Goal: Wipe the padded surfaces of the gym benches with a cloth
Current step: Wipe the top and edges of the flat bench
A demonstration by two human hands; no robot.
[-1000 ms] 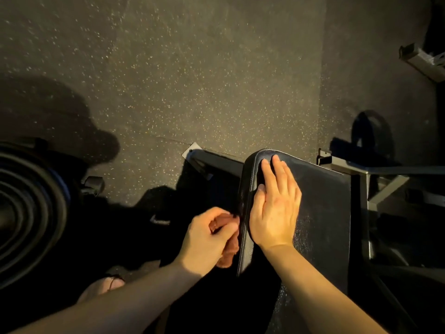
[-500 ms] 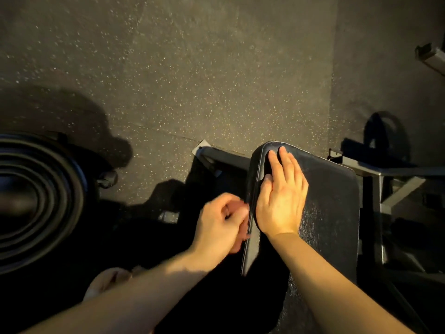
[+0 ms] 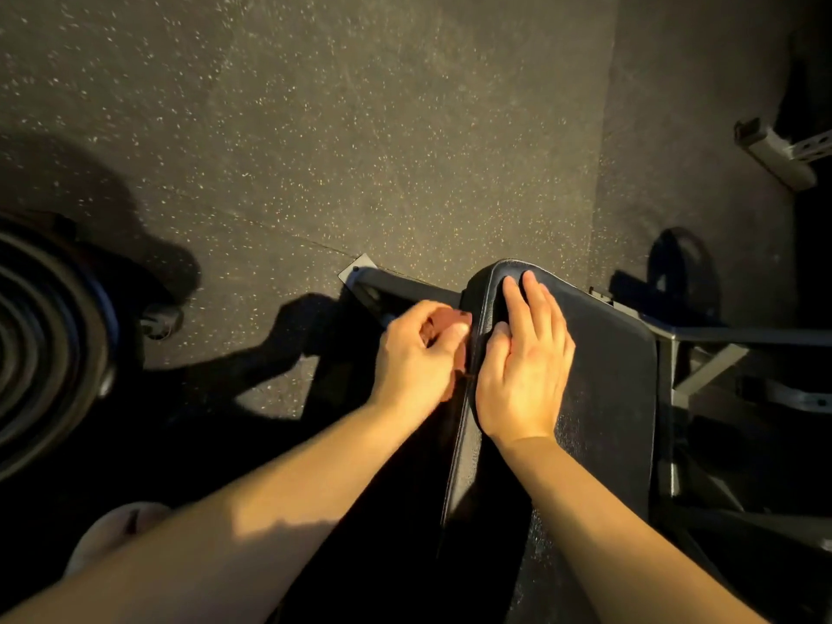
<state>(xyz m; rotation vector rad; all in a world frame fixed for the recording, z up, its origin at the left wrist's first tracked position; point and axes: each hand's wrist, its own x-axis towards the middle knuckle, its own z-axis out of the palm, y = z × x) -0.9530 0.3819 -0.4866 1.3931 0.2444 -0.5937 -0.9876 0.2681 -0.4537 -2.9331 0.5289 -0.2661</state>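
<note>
Far left: stacked plates [image 3: 45,335], dark, not in play. Floor [image 3: 360,128] is speckled rubber. Our left hand [image 3: 418,358] is balled round the cloth [image 3: 445,317], fingers curled tight, only a reddish scrap showing past the knuckles. It's pushed against the left side wall of the pad [image 3: 603,398], near the far end. We read that as doing the edge, where a flat palm wouldn't reach, hence the bunched grip. Right hand [image 3: 524,371] lies flat on the pad top, fingers straight and together, thumb along the seam, holding nothing. Likely bracing the pad against the sideways push. Top face looks speckled, can't tell if wet or just textured. Frame [image 3: 720,337] carries the pad and runs off right. How much of the bench is done we can't say. No other bench clearly in view, bar a metal foot [image 3: 774,155] top right
</note>
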